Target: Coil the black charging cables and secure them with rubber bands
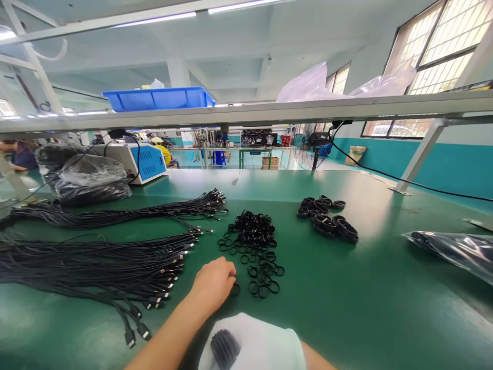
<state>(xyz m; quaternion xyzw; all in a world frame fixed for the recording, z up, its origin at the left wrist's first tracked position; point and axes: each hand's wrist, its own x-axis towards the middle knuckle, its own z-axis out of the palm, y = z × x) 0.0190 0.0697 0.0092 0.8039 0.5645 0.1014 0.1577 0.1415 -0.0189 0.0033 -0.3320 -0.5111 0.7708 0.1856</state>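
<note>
My left hand (pixel 215 280) is low over the green table with its fingers curled and closed. A small black ring (pixel 235 289) lies at its fingertips, partly covered by them; whether the fingers grip it is hidden. Just beyond and to the right are loose black rings (pixel 264 275), which run up to a dense pile of rings (pixel 254 229). To the left, black cables (pixel 142 262) lie in bundles, their plugs facing the rings. Only a bit of my right forearm shows at the bottom edge; my right hand is out of view.
Coiled black cables (pixel 323 213) sit right of the rings. A clear bag (pixel 454 249) with dark contents lies at the right edge. Plastic bags (pixel 92 177) and a blue-white machine (pixel 142 162) stand at the back left. A shelf (pixel 246 114) spans above, bearing a blue bin (pixel 157 99).
</note>
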